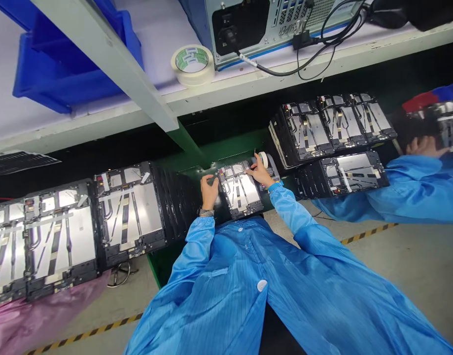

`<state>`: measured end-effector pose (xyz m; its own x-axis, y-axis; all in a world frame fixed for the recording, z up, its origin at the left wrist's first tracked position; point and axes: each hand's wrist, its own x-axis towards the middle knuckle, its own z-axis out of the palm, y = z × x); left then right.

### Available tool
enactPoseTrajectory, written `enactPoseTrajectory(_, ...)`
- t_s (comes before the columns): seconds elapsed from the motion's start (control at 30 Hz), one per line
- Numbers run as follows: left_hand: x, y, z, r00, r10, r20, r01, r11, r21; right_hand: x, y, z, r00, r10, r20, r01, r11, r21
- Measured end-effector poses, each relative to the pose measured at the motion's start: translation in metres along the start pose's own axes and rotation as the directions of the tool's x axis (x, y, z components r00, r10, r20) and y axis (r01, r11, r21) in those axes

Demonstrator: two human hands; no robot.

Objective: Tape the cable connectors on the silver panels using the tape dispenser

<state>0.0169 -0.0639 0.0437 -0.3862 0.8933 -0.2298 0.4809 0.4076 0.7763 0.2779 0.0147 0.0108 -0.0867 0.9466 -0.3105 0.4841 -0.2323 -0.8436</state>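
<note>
An open tablet-like electronic assembly [248,190], with silver plates, black ribbon cables and a black frame, lies in front of my body. My left hand [209,192] is at its upper left edge, thumb and forefinger curved with a gap between them. My right hand [261,172] reaches over its upper right corner. That thumb points onto the assembly and the forefinger stretches upward, apart from it; I make out nothing held. Just beyond my right hand, a white tape roll [263,159] sits in a grey dispenser [273,170].
Rows of similar assemblies [128,212] stand at left, with stacked ones [309,130] at right. A co-worker's blue sleeve [414,190] reaches in at right; pink cloth [56,315] shows lower left. The shelf above holds a masking tape roll [192,66], blue bins [78,74] and a computer case [244,29].
</note>
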Motion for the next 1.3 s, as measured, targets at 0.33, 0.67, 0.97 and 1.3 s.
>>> enactPoseTrajectory(0.33,-0.017,-0.021,0.003,0.994,-0.092,0.057,0.096,0.991,-0.089,-0.005,-0.013,-0.001,0.996,-0.023,-0.084,0.014,0.994,-0.104)
enactPoseTrajectory(0.67,-0.004,-0.010,0.020,0.992,-0.041,0.118,0.060,0.986,-0.156,-0.045,-0.061,0.058,0.924,-0.341,0.172,0.370,0.912,-0.180)
enactPoseTrajectory(0.97,-0.002,-0.011,0.023,0.988,-0.059,0.141,0.084,0.980,-0.179,-0.019,-0.081,0.066,0.880,-0.402,0.252,0.463,0.844,-0.271)
enactPoseTrajectory(1.3,0.009,-0.023,0.042,0.994,-0.089,0.068,0.111,0.865,-0.490,0.002,-0.077,0.065,0.777,-0.525,0.347,0.616,0.749,-0.244)
